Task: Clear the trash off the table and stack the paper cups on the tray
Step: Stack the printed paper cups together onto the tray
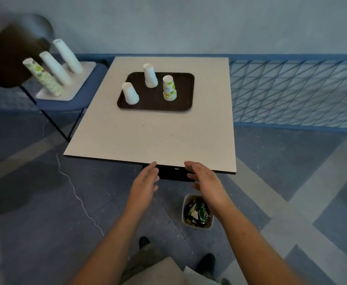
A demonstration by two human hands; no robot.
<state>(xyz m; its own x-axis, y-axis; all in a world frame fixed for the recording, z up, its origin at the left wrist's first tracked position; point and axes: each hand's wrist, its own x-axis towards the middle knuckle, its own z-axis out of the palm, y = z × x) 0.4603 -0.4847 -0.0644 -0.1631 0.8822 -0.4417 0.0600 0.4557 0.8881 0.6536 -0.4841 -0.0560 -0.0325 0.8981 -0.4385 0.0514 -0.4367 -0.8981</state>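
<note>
Holding left hand (146,183) and right hand (206,182) open, empty, near bench (148,136) edge, likely finished: cups (150,76) upturned on tray (158,104), trash (199,212) in bin (197,226).

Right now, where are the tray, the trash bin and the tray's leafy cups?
Tray (154,102), head view, bare front part.
Trash bin (183,212), head view, left wall.
Leafy cups (169,88), head view, stack's side.

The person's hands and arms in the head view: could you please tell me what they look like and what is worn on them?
The left hand and right hand are bare, without gloves. The left forearm and right forearm are bare too, with no sleeve in view. No watch, bracelet or marking shows at either wrist.
</note>
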